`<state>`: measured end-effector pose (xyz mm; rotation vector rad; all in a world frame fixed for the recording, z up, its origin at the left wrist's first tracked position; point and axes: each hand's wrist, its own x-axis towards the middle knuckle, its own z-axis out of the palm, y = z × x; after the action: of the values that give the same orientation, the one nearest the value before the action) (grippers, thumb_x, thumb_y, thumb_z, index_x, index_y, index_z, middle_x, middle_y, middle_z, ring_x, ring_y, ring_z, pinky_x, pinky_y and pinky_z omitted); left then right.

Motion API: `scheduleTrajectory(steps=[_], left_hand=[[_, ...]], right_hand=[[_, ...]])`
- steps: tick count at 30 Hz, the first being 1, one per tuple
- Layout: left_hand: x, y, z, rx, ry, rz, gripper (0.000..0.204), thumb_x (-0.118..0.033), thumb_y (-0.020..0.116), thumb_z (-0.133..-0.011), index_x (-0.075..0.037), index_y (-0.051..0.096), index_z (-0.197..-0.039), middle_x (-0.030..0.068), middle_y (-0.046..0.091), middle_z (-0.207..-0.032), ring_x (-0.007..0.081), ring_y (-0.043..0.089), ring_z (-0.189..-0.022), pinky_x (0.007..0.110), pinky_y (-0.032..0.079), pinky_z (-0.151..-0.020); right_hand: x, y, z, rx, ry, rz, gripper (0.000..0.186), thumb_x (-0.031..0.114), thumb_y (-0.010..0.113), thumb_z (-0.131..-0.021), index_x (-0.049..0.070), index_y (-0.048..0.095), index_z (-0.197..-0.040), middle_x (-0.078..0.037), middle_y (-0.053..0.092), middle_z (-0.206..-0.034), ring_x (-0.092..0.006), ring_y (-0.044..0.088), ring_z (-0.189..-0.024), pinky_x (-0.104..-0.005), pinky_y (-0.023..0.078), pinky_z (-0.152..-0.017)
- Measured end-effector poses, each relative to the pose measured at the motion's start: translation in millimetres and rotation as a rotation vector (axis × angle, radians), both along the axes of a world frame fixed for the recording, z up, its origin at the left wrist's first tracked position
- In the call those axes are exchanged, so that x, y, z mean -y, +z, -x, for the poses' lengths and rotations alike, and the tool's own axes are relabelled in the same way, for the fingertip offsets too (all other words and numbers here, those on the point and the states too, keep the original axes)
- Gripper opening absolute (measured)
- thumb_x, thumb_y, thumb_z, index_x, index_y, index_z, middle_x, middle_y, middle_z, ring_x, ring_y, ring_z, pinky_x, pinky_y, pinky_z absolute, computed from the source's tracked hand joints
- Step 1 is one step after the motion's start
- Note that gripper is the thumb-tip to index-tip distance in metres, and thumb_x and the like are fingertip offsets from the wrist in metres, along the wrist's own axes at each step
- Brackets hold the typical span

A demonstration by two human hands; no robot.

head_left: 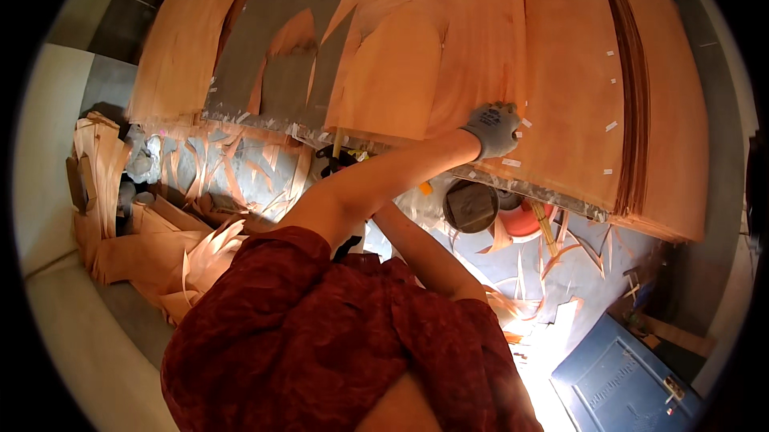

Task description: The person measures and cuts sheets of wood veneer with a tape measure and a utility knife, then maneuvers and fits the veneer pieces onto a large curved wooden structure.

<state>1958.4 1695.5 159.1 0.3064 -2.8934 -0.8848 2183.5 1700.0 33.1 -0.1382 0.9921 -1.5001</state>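
Observation:
My left hand, in a grey glove, rests on a wide veneer sheet near its lower edge, among small white tape pieces; its fingers are curled, and anything inside them is hidden. My left forearm crosses over my right forearm, which angles up toward the sheets' edge. My right hand is hidden behind the left arm, near a black object with a yellow stick beside it. Left of the wide sheet, a torn-edged sheet and loose pieces lie on a grey surface.
Below the worktop edge are a dark round container, a red bucket and veneer scraps on the floor. A large pile of offcuts lies at left. A blue metal box sits at lower right, and a dark strip runs along the right sheets.

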Motion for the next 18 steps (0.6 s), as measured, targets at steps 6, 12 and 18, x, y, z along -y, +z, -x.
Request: scheduleTrajectory(steps=[6,12,18], left_hand=[[-3,-51,-23,-0.091,0.023,0.175,0.03,-0.023,0.058,-0.087,0.0,0.064,-0.104,0.0209,0.059,-0.118,0.0364,0.059,-0.105,0.045,0.047,-0.09],[74,23,-189,-0.504,0.009,0.381,0.017,-0.021,0.068,-0.085,-0.006,0.06,-0.083,0.0105,0.056,-0.087,0.032,0.059,-0.083,0.046,0.048,-0.072],[110,-5,-366,-0.061,0.564,-0.779,0.033,-0.037,0.054,-0.098,-0.006,0.061,-0.106,0.0061,0.063,-0.1,0.0197,0.062,-0.09,0.034,0.051,-0.073]], right_hand=[[3,15,-19,-0.021,0.075,0.017,0.035,0.018,0.054,-0.095,0.008,0.057,-0.128,-0.006,0.066,-0.102,-0.0163,0.063,-0.083,-0.0311,0.052,-0.07],[-1,23,30,-0.125,0.245,-0.047,0.037,0.018,0.056,-0.095,0.008,0.056,-0.131,-0.005,0.067,-0.108,-0.0149,0.063,-0.088,-0.0296,0.052,-0.074],[24,58,20,-0.429,0.329,-0.006,0.034,0.013,0.06,-0.088,0.006,0.063,-0.121,-0.001,0.068,-0.098,-0.0104,0.061,-0.079,-0.0251,0.049,-0.065]])
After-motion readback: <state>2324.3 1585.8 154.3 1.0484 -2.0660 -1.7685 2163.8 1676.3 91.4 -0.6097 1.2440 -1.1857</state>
